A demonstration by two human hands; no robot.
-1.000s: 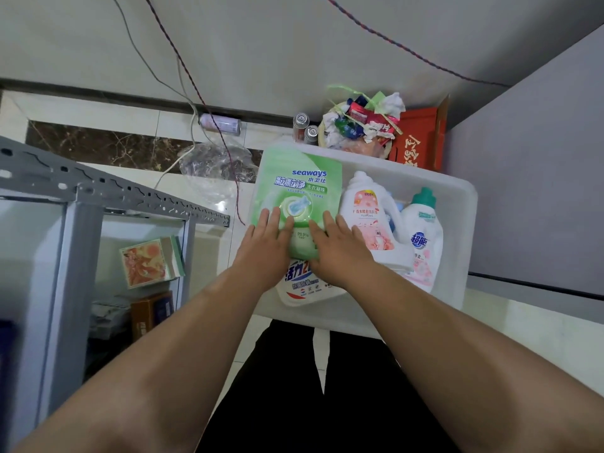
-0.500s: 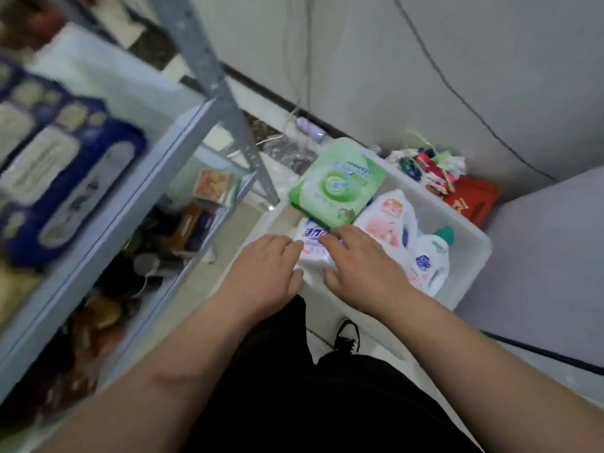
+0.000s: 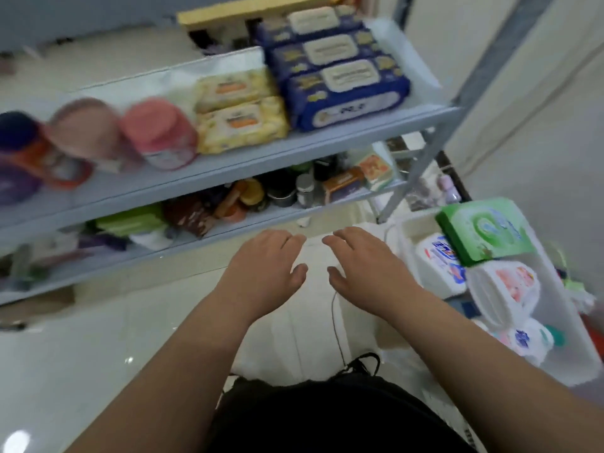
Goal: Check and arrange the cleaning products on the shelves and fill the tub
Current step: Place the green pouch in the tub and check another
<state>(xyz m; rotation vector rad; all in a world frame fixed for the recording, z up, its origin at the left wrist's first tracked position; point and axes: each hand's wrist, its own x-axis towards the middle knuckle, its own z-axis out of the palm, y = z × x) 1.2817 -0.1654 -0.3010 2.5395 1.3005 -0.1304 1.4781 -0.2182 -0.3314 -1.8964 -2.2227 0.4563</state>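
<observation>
The tub (image 3: 570, 351) sits on the floor (image 3: 98, 354) at three o'clock, holding a green packet (image 3: 487, 230) and white bottles (image 3: 503, 289). The left hand (image 3: 264, 273) and right hand (image 3: 366, 273) hover empty, fingers loosely spread, above open floor at centre. The front edge of the shelf (image 3: 261, 158) runs from nine to two o'clock.

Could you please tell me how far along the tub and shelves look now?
Done: the tub holds a green pouch and white bottles. In hand: nothing; left hand and right hand hover open beside it. Left: wipes packs and jars wait on the shelf.
</observation>
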